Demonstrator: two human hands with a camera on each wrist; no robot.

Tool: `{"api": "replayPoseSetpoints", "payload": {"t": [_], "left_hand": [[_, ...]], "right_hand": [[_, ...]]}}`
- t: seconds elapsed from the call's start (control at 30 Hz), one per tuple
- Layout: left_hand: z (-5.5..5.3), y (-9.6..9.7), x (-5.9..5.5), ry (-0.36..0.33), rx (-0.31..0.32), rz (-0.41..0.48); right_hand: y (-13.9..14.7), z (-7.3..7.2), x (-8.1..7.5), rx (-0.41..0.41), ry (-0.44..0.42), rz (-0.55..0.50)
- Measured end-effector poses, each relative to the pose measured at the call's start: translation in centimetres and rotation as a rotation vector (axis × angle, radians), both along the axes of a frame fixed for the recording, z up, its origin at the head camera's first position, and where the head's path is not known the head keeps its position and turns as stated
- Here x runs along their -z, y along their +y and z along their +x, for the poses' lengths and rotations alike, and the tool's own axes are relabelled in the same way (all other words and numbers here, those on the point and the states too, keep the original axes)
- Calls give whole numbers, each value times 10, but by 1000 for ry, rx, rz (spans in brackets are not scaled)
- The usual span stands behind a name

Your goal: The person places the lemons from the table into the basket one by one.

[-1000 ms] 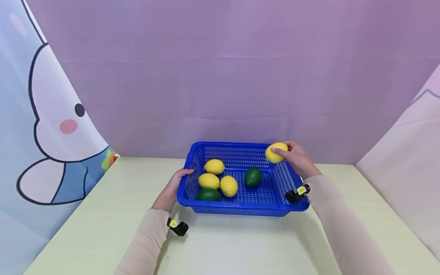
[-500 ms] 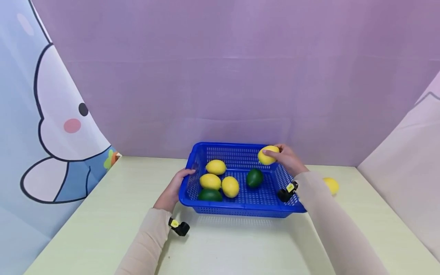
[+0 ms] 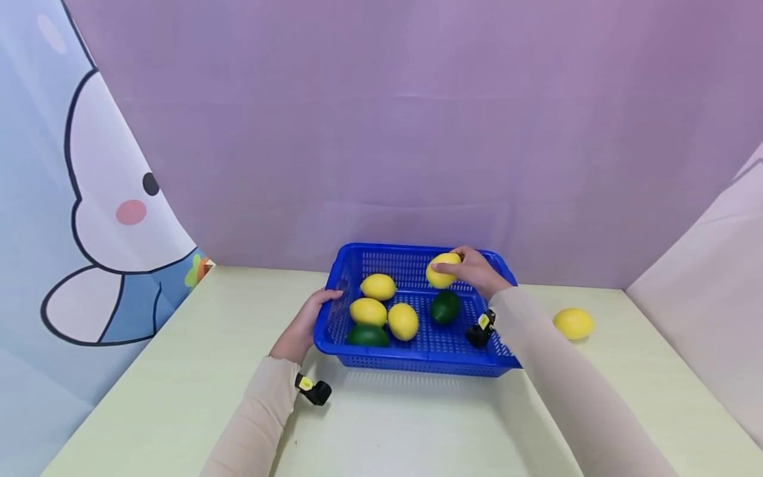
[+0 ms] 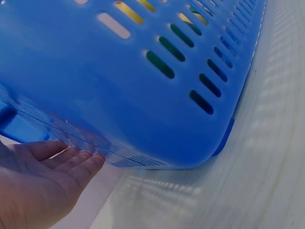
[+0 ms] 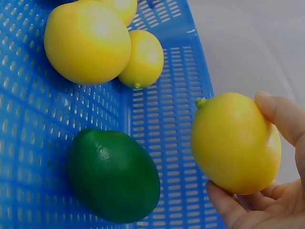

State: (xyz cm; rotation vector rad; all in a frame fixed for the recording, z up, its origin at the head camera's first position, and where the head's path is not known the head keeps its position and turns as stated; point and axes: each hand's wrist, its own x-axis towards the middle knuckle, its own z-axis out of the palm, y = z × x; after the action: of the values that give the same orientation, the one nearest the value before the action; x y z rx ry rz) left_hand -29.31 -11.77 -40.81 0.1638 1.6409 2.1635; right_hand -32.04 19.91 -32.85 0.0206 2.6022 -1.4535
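Note:
A blue plastic basket [image 3: 417,356] with slotted walls stands on the table. My left hand [image 3: 303,326] holds its left rim, thumb hooked over the edge and fingers against the outside wall. My right hand [image 3: 479,273] pinches a yellow lemon [image 3: 442,271] between thumb and fingers, above the basket's back right part. In the right wrist view this lemon [image 5: 236,143] hangs apart from the basket wall. Three lemons lie in the basket's left half, one of them at the front [image 3: 403,322]. A dark green oval fruit [image 3: 445,307] lies below my right hand; another [image 3: 367,335] sits at front left.
One more lemon [image 3: 573,324] lies on the pale table [image 3: 381,424], right of the basket and beside my right sleeve. A purple cloth backdrop [image 3: 381,132] rises right behind the basket. Printed cloth [image 3: 101,199] hangs at the left, and a pale cloth [image 3: 709,285] at the right.
My right hand has moved left over the basket with the lemon in its grip. The lemon on the table has come into full sight from behind the sleeve. My left hand keeps its hold.

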Motion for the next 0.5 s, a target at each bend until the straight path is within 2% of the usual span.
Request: {"api": "replayPoseSetpoints", "payload": {"t": [0.23,0.5], "left_hand": [[-1,0,0,-21,-4,14],[-2,-1,1,-9,1,0]], "right_hand": [[-11,-3,3,-44,-22,41],[-23,-12,8,-151,-16,53]]}}
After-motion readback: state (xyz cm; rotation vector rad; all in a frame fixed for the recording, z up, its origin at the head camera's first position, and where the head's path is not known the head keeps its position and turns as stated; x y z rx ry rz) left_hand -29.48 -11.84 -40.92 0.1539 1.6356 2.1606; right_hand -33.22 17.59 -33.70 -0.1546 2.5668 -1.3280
